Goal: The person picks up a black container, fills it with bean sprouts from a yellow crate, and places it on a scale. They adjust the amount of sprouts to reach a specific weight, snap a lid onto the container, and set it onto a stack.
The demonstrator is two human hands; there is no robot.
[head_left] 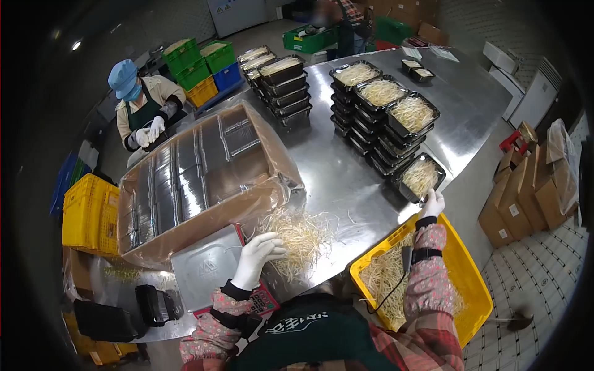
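Observation:
My right hand (pixel 432 205), in a white glove, grips the near edge of a black plastic tray of bean sprouts (pixel 421 177) at the front end of the stacked trays. In another white glove, my left hand (pixel 258 258) hovers by a loose pile of bean sprouts (pixel 302 241) on the steel table (pixel 337 185). Its fingers are extended and nothing shows in them. Below that hand is a flat weighing scale (pixel 207 269) with a red keypad. A yellow crate (pixel 473 300) of sprouts stands under my right arm.
Stacks of filled trays (pixel 382 94) stand beyond my right hand. A cardboard box (pixel 204 210) of black trays takes up the left side. Two black trays (pixel 158 304) lie at lower left. A co-worker (pixel 145 105) in white gloves works behind the box; another person (pixel 349 25) is farther back.

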